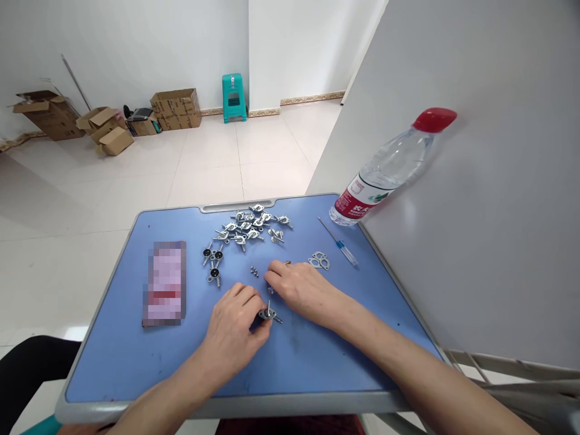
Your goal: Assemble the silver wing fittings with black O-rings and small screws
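Observation:
My left hand (pixel 238 320) pinches a small metal fitting (pixel 270 314) just above the blue table; it has a flat flange and an upright pin. My right hand (pixel 301 290) is beside it, fingertips curled down to the tabletop. Tiny shiny pieces (pixel 270 290) show under those fingertips, and what they grip is hidden. Left of the right hand lie several small metal balls or nuts (pixel 254 272), too small to tell apart. A pile of similar metal fittings (pixel 249 226) spreads farther back. Nearer the left are fittings with black round faces (pixel 214 273).
Flat metal gaskets (pixel 319 261) and a screwdriver with a clear handle (pixel 345 251) lie to the right. A water bottle (pixel 385 172) leans by the grey panel. A pixelated pinkish rectangle (pixel 165 283) lies left. Beyond are cardboard boxes (pixel 176 110) and a teal stool (pixel 234 99).

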`<state>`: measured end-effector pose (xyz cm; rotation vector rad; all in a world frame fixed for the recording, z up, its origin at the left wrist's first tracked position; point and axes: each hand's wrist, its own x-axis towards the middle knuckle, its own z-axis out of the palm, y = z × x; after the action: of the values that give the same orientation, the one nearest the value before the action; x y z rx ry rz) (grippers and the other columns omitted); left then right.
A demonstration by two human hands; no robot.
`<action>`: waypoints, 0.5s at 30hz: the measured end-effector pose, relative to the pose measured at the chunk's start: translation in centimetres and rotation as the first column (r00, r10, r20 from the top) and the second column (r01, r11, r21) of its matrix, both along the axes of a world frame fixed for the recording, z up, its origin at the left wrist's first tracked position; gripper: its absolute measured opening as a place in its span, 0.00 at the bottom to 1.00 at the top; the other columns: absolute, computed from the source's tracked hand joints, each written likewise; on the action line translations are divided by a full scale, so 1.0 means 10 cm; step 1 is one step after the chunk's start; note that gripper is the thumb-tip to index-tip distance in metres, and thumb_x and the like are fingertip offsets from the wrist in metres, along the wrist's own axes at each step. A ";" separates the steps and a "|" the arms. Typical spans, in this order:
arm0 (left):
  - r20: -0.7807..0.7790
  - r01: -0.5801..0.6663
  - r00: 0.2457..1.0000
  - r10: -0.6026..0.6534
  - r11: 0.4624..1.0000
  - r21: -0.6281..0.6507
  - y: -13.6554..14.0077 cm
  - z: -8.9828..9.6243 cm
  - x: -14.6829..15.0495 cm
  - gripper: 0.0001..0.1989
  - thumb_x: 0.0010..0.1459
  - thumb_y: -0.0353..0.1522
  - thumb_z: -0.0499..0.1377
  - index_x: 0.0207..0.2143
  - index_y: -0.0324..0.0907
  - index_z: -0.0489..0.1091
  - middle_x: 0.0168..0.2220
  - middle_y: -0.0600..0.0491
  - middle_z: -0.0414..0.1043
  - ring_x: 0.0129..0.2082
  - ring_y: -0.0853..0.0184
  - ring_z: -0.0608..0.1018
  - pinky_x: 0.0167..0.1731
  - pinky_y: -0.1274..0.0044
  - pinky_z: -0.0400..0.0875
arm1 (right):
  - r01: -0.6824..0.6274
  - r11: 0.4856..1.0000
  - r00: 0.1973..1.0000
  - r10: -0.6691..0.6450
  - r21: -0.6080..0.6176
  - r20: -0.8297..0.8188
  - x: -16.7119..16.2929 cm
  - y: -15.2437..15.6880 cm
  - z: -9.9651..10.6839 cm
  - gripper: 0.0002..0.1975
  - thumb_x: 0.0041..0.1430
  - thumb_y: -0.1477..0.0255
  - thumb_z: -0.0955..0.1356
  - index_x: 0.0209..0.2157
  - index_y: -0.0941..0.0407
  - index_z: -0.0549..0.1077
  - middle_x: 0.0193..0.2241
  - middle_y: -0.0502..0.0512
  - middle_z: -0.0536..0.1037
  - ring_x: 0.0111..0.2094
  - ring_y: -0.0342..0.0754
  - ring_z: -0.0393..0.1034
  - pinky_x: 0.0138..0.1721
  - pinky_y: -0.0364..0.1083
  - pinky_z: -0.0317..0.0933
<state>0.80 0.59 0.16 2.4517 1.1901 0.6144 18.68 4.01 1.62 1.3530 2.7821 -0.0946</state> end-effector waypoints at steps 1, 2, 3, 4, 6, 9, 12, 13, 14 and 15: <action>0.000 0.000 1.000 0.000 1.000 -0.001 0.00 0.00 0.00 0.07 0.52 0.23 0.58 0.28 0.42 0.65 0.30 0.54 0.71 0.32 0.64 0.69 0.29 0.74 0.65 | 0.009 1.000 1.000 -0.009 -0.013 0.000 -0.01 0.00 0.01 0.10 0.59 0.86 0.62 0.30 0.59 0.70 0.31 0.57 0.74 0.22 0.43 0.63 0.22 0.46 0.39; -0.001 0.001 1.000 -0.001 1.000 -0.004 0.00 0.00 0.00 0.06 0.52 0.23 0.58 0.28 0.42 0.65 0.30 0.54 0.71 0.32 0.64 0.69 0.29 0.74 0.65 | 0.018 0.999 1.000 -0.018 -0.026 0.000 -0.02 -0.01 0.01 0.10 0.59 0.86 0.62 0.30 0.59 0.70 0.31 0.57 0.74 0.22 0.42 0.63 0.22 0.46 0.39; -0.001 0.004 1.000 -0.004 1.000 -0.006 0.00 0.00 0.00 0.06 0.53 0.23 0.58 0.28 0.42 0.65 0.30 0.54 0.71 0.32 0.64 0.69 0.30 0.74 0.65 | 0.027 0.999 1.000 -0.027 -0.040 0.002 -0.03 -0.01 0.02 0.10 0.59 0.86 0.62 0.30 0.59 0.69 0.31 0.57 0.74 0.22 0.42 0.63 0.22 0.45 0.39; -0.001 0.006 1.000 -0.006 1.000 -0.007 0.00 0.00 0.00 0.06 0.53 0.23 0.58 0.28 0.42 0.65 0.30 0.54 0.71 0.32 0.64 0.69 0.30 0.74 0.66 | 0.036 0.998 0.999 -0.036 -0.052 0.006 -0.04 -0.01 0.03 0.10 0.58 0.86 0.62 0.30 0.59 0.69 0.32 0.58 0.74 0.22 0.42 0.63 0.22 0.45 0.39; 0.003 0.007 1.000 -0.007 1.000 -0.008 0.00 -0.01 0.00 0.06 0.53 0.23 0.58 0.28 0.42 0.65 0.30 0.54 0.71 0.32 0.64 0.69 0.30 0.73 0.66 | 0.051 0.996 0.999 -0.051 -0.071 0.002 -0.05 -0.01 0.03 0.10 0.58 0.87 0.61 0.32 0.59 0.69 0.33 0.59 0.74 0.23 0.43 0.64 0.22 0.45 0.40; 0.006 0.005 1.000 -0.005 1.000 -0.011 0.00 -0.01 0.00 0.06 0.52 0.23 0.59 0.29 0.42 0.65 0.30 0.54 0.71 0.32 0.64 0.69 0.30 0.73 0.66 | 0.074 0.991 0.989 -0.087 -0.113 -0.121 0.01 -0.01 0.00 0.11 0.55 0.87 0.62 0.36 0.59 0.68 0.33 0.56 0.74 0.24 0.43 0.64 0.23 0.43 0.43; 0.004 0.005 1.000 -0.005 1.000 -0.019 0.00 0.00 0.00 0.06 0.52 0.23 0.58 0.29 0.41 0.66 0.31 0.54 0.71 0.33 0.64 0.69 0.31 0.73 0.66 | 0.092 0.975 0.910 -0.165 -0.204 -0.380 0.13 -0.04 -0.03 0.14 0.51 0.87 0.62 0.36 0.56 0.65 0.31 0.51 0.73 0.27 0.42 0.65 0.27 0.41 0.51; 0.005 0.002 1.000 -0.002 1.000 -0.019 0.00 0.00 0.00 0.05 0.53 0.23 0.58 0.29 0.41 0.66 0.31 0.53 0.71 0.33 0.64 0.69 0.30 0.73 0.66 | 0.090 0.966 0.863 -0.197 -0.243 -0.465 0.17 -0.06 -0.03 0.14 0.51 0.88 0.62 0.36 0.56 0.64 0.31 0.50 0.73 0.27 0.42 0.65 0.28 0.40 0.53; 0.007 0.000 1.000 0.000 1.000 -0.018 0.00 -0.01 0.00 0.05 0.53 0.23 0.57 0.29 0.42 0.66 0.30 0.53 0.71 0.32 0.64 0.69 0.30 0.73 0.66 | 0.076 0.952 0.822 -0.228 -0.296 -0.522 0.20 -0.08 -0.01 0.14 0.51 0.88 0.62 0.35 0.55 0.64 0.31 0.48 0.72 0.26 0.41 0.64 0.28 0.39 0.54; 0.008 -0.001 1.000 0.001 1.000 -0.015 0.00 -0.01 0.00 0.05 0.53 0.23 0.57 0.29 0.42 0.66 0.30 0.53 0.71 0.32 0.64 0.69 0.30 0.73 0.66 | 0.069 0.937 0.796 -0.259 -0.342 -0.547 0.23 -0.11 0.01 0.13 0.51 0.87 0.61 0.34 0.55 0.64 0.29 0.47 0.72 0.25 0.40 0.63 0.27 0.39 0.54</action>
<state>0.79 0.61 0.09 2.4333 1.1890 0.6132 20.96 2.91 1.68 1.7023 2.8862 -1.0885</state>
